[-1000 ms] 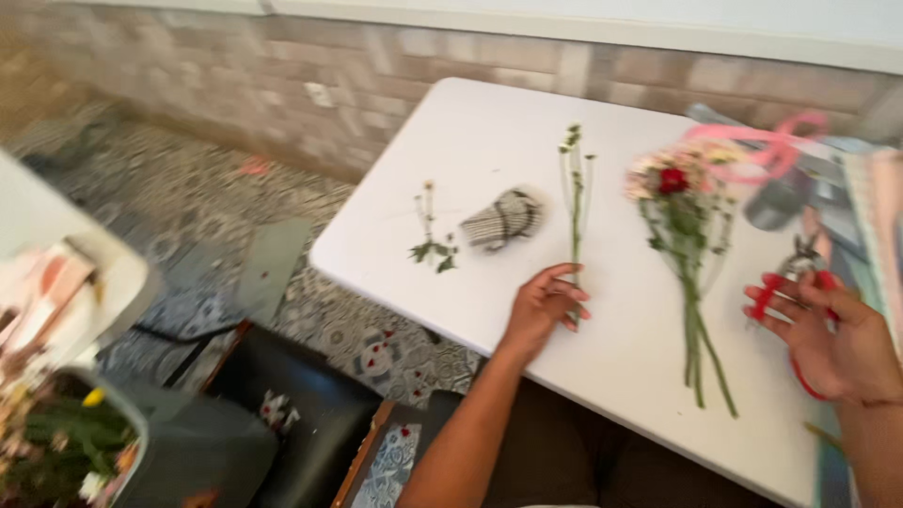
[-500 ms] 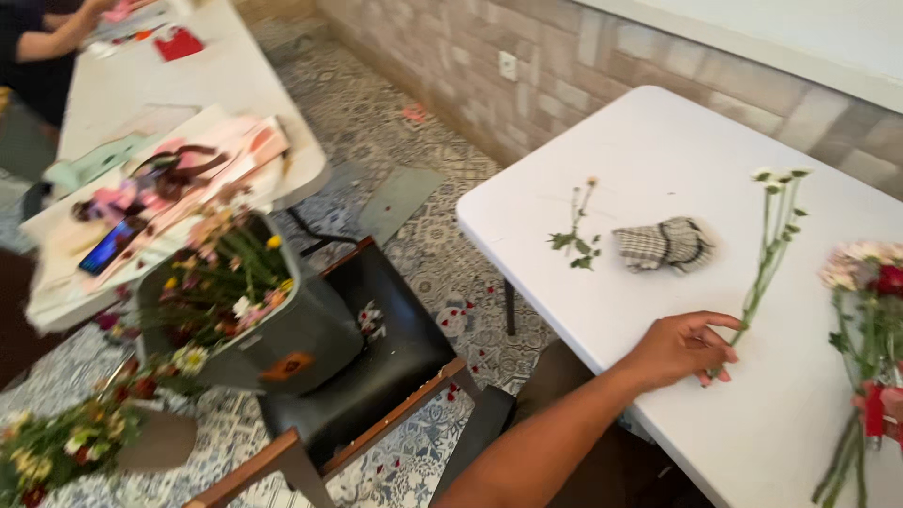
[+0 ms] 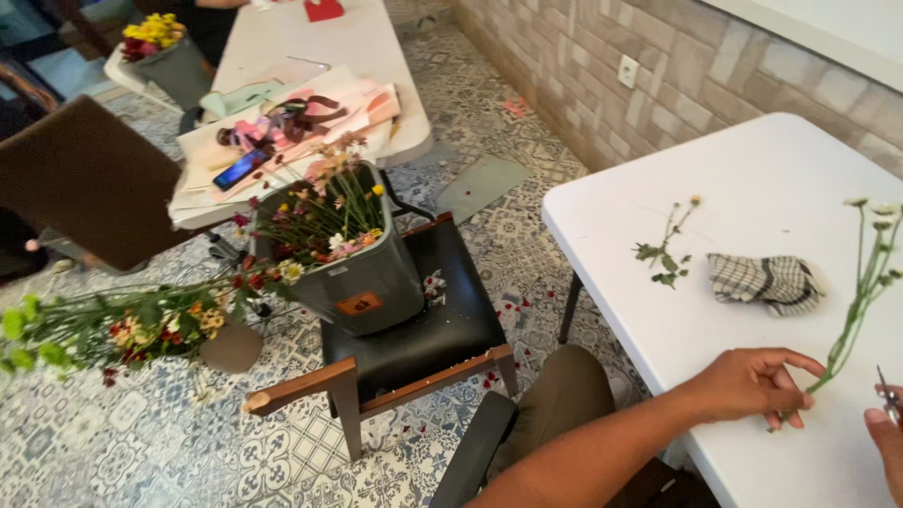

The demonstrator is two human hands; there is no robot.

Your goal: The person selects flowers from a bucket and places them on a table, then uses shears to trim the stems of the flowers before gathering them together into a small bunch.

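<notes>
Patterned floor tiles and a brick-look wall frame your white counter [image 3: 752, 179], which sits at the right now that your view has swung left since a second ago, bringing the grey bucket of mixed flowers [image 3: 353, 268] on the black chair [image 3: 414, 343] into sight. Your left hand [image 3: 752, 384] has stayed put at the near edge, fingers pinched closed on the base of the daisy stem [image 3: 856, 310], whose blooms point far. Your right hand [image 3: 886, 442] is mostly cut off; it seems to hold small scissors [image 3: 887, 393], though I cannot tell its grip. A checked cloth [image 3: 764, 280] and a leafy sprig [image 3: 666, 252] lie farther left.
</notes>
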